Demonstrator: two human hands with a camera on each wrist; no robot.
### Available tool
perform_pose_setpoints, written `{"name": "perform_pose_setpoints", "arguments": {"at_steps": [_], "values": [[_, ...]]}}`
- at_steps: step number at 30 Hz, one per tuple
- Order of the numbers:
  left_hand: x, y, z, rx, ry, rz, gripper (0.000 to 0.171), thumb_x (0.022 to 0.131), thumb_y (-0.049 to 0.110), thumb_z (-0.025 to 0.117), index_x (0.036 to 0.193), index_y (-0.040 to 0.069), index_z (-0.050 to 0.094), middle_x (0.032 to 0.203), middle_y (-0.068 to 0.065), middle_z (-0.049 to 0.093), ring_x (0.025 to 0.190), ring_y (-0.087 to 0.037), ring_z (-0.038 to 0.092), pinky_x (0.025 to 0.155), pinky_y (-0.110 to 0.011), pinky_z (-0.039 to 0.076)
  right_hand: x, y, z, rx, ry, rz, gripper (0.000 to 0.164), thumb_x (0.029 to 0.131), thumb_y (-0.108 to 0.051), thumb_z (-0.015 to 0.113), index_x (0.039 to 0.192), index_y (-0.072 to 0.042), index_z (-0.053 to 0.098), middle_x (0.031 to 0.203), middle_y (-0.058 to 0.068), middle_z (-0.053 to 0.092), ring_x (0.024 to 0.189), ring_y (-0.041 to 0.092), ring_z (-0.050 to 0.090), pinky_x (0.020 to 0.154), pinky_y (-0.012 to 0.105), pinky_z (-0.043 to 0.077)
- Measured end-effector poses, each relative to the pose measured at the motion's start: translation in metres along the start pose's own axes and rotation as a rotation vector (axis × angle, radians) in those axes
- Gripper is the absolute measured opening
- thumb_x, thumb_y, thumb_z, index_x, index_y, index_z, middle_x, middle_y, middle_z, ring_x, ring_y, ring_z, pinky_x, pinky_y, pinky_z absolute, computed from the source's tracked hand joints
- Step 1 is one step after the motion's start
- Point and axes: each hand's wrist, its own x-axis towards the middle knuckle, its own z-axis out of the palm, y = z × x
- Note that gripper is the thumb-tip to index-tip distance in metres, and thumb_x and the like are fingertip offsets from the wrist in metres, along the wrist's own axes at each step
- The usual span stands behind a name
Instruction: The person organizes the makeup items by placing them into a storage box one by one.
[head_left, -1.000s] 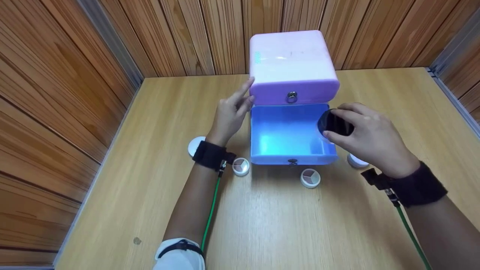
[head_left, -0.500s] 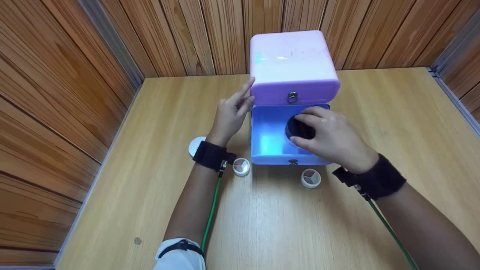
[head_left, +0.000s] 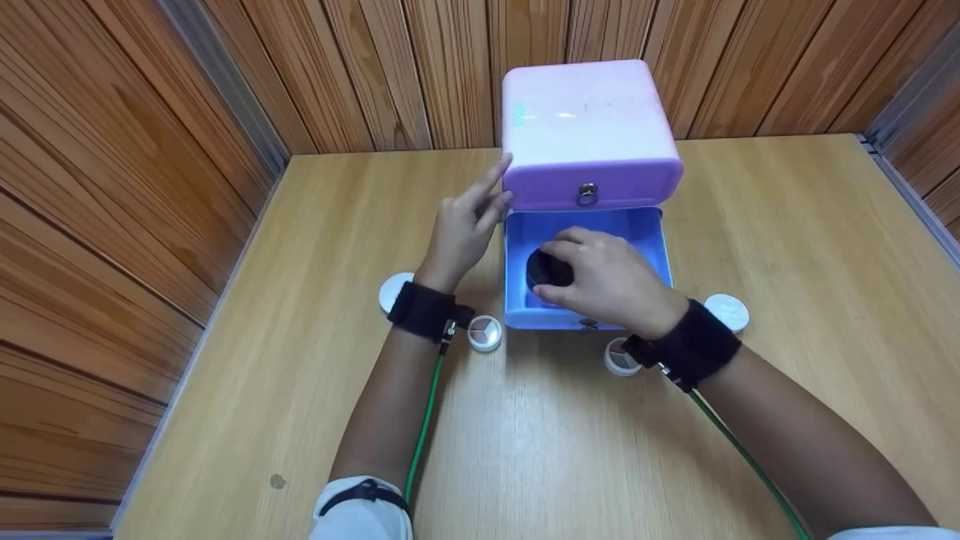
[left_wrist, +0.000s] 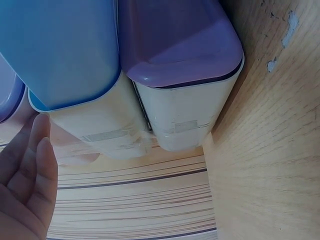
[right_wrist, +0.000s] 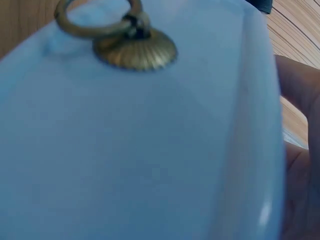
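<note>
In the drawer point(head_left: 544, 320), black object point(head_left: 546, 268) part-hidden.

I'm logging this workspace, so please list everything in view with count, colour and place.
box: 1, pink and purple, centre back
open drawer: 1, blue, out from the box
ring pulls: 2, metallic, on box and open drawer
round object: 1, black, in or above the open drawer
small pots: 2, white rims, by open drawer's front
round items: 2, white, either side of open drawer
table: 1, light wood, underneath
panelled walls: 3, brown, around the table
corner posts: 2, grey, left and right
wrist straps: 2, black, one per wrist
cables: 2, green, from wrist straps
sleeves: 2, white, bottom edge
left hand: 1, bare, at box's left side
right hand: 1, bare, gripping the round object
</note>
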Motion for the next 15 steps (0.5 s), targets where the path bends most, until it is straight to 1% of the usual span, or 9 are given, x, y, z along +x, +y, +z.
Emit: {"name": "perform_pose_setpoints", "arguments": {"at_steps": [5, 9, 12, 15], "values": [[0.000, 0.000, 0.000, -0.005, -0.005, 0.000, 0.046, 0.101, 0.027, 0.054, 0.146, 0.022, 0.047, 0.082, -0.005, 0.072, 0.079, -0.006, 0.068, 0.070, -0.021, 0.054, 0.004, 0.000, 0.007, 0.004, -0.031, 0.016, 0.058, 0.081, -0.046, 0.075, 0.127, -0.010, 0.065, 0.122, 0.010, 0.061, 0.106, 0.028, 0.059, 0.089, 0.046, 0.048], [0.001, 0.000, 0.000, -0.016, -0.006, 0.005, 0.046, 0.101, 0.026, 0.055, 0.146, 0.021, 0.047, 0.082, -0.006, 0.071, 0.082, -0.009, 0.069, 0.073, -0.021, 0.055, 0.005, 0.000, 0.010, 0.019, -0.046, 0.027, 0.060, 0.082, -0.047, 0.074, 0.128, -0.010, 0.065, 0.123, 0.010, 0.061, 0.107, 0.027, 0.058, 0.088, 0.046, 0.048], [0.001, -0.001, 0.000, -0.009, -0.006, 0.006, 0.046, 0.101, 0.028, 0.054, 0.146, 0.022, 0.047, 0.075, -0.003, 0.069, 0.076, -0.008, 0.068, 0.068, -0.021, 0.054, 0.006, -0.001, 0.013, 0.026, -0.043, 0.017, 0.059, 0.082, -0.048, 0.074, 0.126, -0.010, 0.066, 0.122, 0.010, 0.062, 0.105, 0.027, 0.059, 0.085, 0.045, 0.049], [0.000, -0.002, 0.000, 0.003, -0.006, 0.007, 0.046, 0.101, 0.030, 0.053, 0.146, 0.023, 0.047, 0.066, 0.001, 0.062, 0.067, -0.009, 0.063, 0.062, -0.023, 0.051, 0.007, -0.002, 0.015, 0.029, -0.037, -0.002, 0.057, 0.082, -0.048, 0.073, 0.124, -0.010, 0.067, 0.121, 0.010, 0.062, 0.102, 0.027, 0.060, 0.083, 0.045, 0.050]]}}
